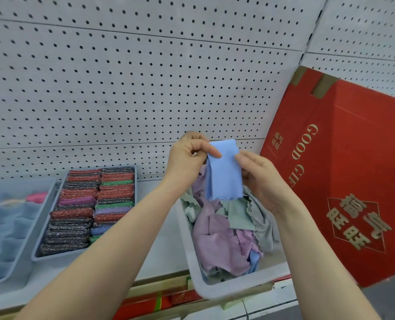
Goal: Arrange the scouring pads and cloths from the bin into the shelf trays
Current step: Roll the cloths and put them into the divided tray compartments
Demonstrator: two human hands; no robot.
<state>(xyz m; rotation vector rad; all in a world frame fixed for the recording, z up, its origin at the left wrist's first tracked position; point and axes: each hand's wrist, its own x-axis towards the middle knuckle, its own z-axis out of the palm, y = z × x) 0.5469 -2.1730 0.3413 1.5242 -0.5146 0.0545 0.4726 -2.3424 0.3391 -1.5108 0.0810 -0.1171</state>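
1. The left hand (189, 155) is pinching the upper left edge of the folded light-blue microfibre cloth (224, 172) between thumb and curled fingers. The right hand (261, 179) is gripping the cloth's right edge, thumb in front and fingers behind. Both are holding it upright above the far end of the white rectangular plastic bin (233, 289).
2. Judged step: the cloth is being folded into a narrow strip before placement. Keep both edges aligned, hold light tension between the hands, and press the fold flat so the strip will fit a tray compartment.
3. Loose lilac, grey-green and blue cloths (217, 236) are lying crumpled in the bin, so much sorting appears to be remaining.
4. At 9 o'clock from the bin, the grey plastic tray of glittery scouring pads (81, 211) is standing in two packed rows, apparently full.
5. Further toward 9 o'clock, the pale blue-grey compartment tray (14, 227) is holding rolled cloths at its far end only; the near cells appear empty. This is the likely destination.
6. All containers are resting on the white shelf (164, 250), with red packages (159, 301) below its front edge.
7. At 3 o'clock, the red cardboard gift box (344, 169) with gold lettering is standing beside the bin.
8. At 12 o'clock, the white perforated pegboard wall (122, 77) is forming the backdrop.
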